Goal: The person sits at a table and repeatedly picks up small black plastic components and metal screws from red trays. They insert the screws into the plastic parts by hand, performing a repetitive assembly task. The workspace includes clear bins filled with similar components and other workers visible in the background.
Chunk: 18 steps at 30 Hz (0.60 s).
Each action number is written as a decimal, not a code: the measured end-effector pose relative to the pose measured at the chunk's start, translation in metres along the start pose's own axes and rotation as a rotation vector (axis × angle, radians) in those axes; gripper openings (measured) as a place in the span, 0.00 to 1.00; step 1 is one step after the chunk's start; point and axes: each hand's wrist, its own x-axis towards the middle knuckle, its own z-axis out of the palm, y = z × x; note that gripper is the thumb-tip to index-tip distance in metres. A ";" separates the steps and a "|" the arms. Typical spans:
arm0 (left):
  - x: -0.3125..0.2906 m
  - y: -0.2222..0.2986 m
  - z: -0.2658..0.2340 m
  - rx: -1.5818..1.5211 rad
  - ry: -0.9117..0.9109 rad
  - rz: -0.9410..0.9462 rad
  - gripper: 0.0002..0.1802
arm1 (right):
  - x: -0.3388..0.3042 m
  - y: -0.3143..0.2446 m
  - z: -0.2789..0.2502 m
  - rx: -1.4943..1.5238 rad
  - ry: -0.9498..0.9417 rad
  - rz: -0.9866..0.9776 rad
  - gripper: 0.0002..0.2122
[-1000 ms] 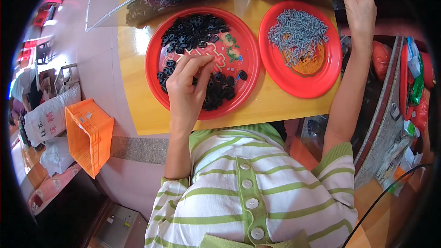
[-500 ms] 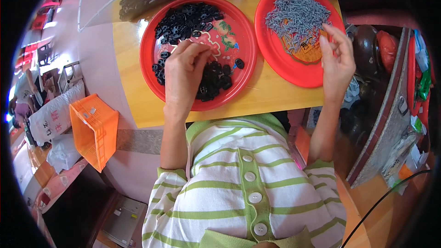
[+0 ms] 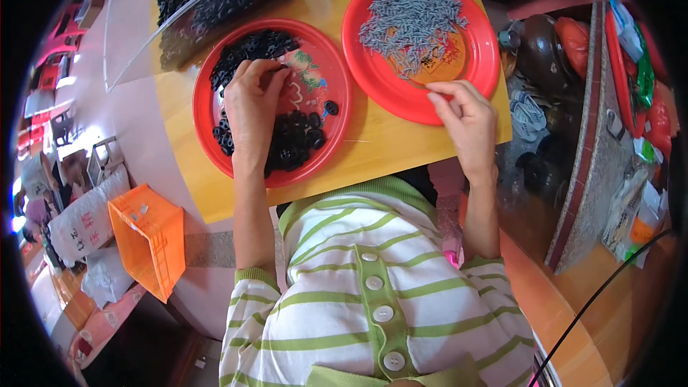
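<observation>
In the head view, your left hand point(image 3: 249, 104) is hovering over the left red plate point(image 3: 324, 152) around ten o'clock, its thumb and fingertips bunching; whether they are grasping a piece, I am not able to tell. Black plastic fittings point(image 3: 294, 136) are lying in that plate, heaping toward its eleven and five o'clock. Your right hand point(image 3: 469, 118) is curling by the right red plate point(image 3: 480, 68) around one o'clock, thumb and forefinger nearly meeting; any screw between them is escaping view. Much seems to be waiting: grey screws point(image 3: 412, 25) are piling thickly, and finished pieces are not standing out from loose ones. A yellow table point(image 3: 380, 145) is carrying both plates, plus a clear bin point(image 3: 236, 21) toward eleven. Beyond, an orange crate point(image 3: 147, 204) is sitting at eight, slippers point(image 3: 527, 116) are lying between two and three.
</observation>
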 end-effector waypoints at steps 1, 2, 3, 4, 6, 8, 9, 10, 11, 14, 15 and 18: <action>0.000 0.002 -0.001 -0.010 -0.011 -0.003 0.07 | 0.002 -0.003 0.001 -0.043 -0.031 -0.042 0.06; 0.000 0.007 -0.003 -0.046 -0.056 -0.046 0.06 | 0.006 0.000 0.007 -0.058 -0.030 -0.108 0.05; -0.001 0.004 -0.002 -0.093 -0.088 -0.060 0.06 | 0.009 0.002 0.011 -0.081 -0.039 -0.135 0.04; -0.002 -0.002 0.000 -0.139 -0.119 -0.075 0.05 | 0.012 0.003 0.015 -0.104 -0.048 -0.164 0.04; -0.003 -0.003 -0.001 -0.182 -0.163 -0.059 0.05 | 0.018 0.002 0.019 -0.142 -0.068 -0.174 0.04; -0.006 0.005 -0.006 -0.177 -0.186 0.005 0.06 | 0.022 0.005 0.024 -0.151 -0.056 -0.174 0.04; -0.008 0.008 -0.008 -0.173 -0.181 -0.014 0.07 | 0.022 0.005 0.026 -0.155 -0.054 -0.176 0.04; -0.010 0.010 -0.010 -0.170 -0.176 -0.034 0.07 | 0.023 0.004 0.026 -0.159 -0.063 -0.172 0.04; -0.011 0.012 -0.011 -0.166 -0.172 -0.054 0.08 | 0.024 0.003 0.025 -0.164 -0.073 -0.169 0.04; -0.016 0.008 -0.008 -0.265 -0.116 -0.088 0.09 | 0.025 0.001 0.025 -0.177 -0.089 -0.152 0.04; -0.017 0.008 -0.008 -0.272 -0.098 -0.085 0.08 | 0.025 0.001 0.025 -0.178 -0.095 -0.146 0.04; -0.020 0.006 -0.007 -0.205 -0.108 -0.038 0.07 | 0.026 0.002 0.025 -0.231 -0.113 -0.168 0.04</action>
